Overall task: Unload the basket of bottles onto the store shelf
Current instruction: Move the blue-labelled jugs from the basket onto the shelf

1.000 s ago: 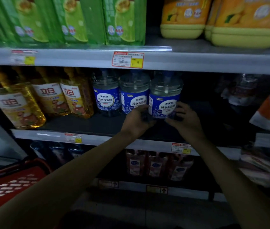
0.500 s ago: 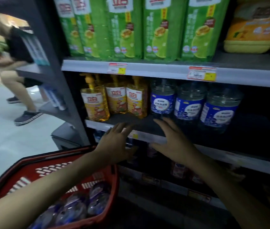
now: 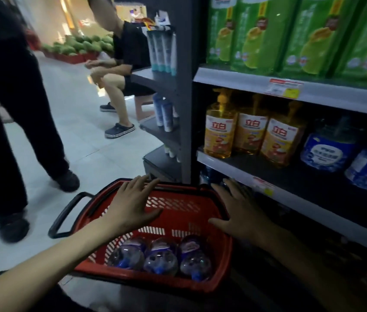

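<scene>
A red basket (image 3: 219, 264) stands on the floor in front of the shelf. Three clear bottles with blue caps and blue labels (image 3: 160, 257) lie side by side in its near end. My left hand (image 3: 133, 204) hovers over the middle of the basket with fingers spread, holding nothing. My right hand (image 3: 241, 213) hovers over the basket's right rim, also spread and empty. Two matching blue-label bottles (image 3: 326, 149) stand on the middle shelf (image 3: 290, 199) at the right.
Three yellow pump bottles (image 3: 220, 131) stand left of the blue ones. Green packs (image 3: 261, 32) fill the upper shelf. A standing person's legs (image 3: 16, 131) are close at the left, and another person sits (image 3: 121, 70) by the shelf end. The basket's black handle (image 3: 65, 215) sticks out left.
Both hands left the bottle on the shelf and came down and left over the basket. My view swung left and down, bringing the basket and aisle into sight.
</scene>
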Demonstrator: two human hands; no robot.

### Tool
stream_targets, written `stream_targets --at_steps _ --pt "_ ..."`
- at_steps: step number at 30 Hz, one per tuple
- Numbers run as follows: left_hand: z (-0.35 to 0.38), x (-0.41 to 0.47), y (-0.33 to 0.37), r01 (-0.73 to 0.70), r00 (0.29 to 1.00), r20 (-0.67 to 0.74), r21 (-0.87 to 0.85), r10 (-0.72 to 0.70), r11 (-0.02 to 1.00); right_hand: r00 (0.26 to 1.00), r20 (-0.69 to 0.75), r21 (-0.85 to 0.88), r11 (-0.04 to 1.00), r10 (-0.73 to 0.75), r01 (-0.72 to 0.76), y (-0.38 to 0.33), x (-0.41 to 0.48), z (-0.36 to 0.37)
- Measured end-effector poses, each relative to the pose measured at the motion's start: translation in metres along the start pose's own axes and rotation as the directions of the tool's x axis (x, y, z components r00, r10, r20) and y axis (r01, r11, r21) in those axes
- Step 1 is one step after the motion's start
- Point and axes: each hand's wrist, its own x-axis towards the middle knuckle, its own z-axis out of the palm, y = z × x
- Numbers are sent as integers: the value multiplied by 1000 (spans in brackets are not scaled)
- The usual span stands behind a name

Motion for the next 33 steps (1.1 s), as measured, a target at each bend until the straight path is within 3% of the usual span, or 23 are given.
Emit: stream_targets --at_steps 6,13,22,29,33 --pt "42 -39 -68 182 979 84 26 -183 983 987 152 -104 993 -46 62 -24 34 56" --pt "95 -69 -116 213 962 156 77 -223 974 933 355 -210 978 59 18 -17 42 120" --pt "130 -74 -129 159 972 152 128 -178 979 908 408 -502 855 99 132 -9 33 145" --pt "122 -71 -124 116 967 206 166 -149 979 896 430 -559 812 111 168 -6 26 147" --pt "121 -71 -123 137 972 173 125 -157 983 919 389 -442 888 63 126 -26 38 151"
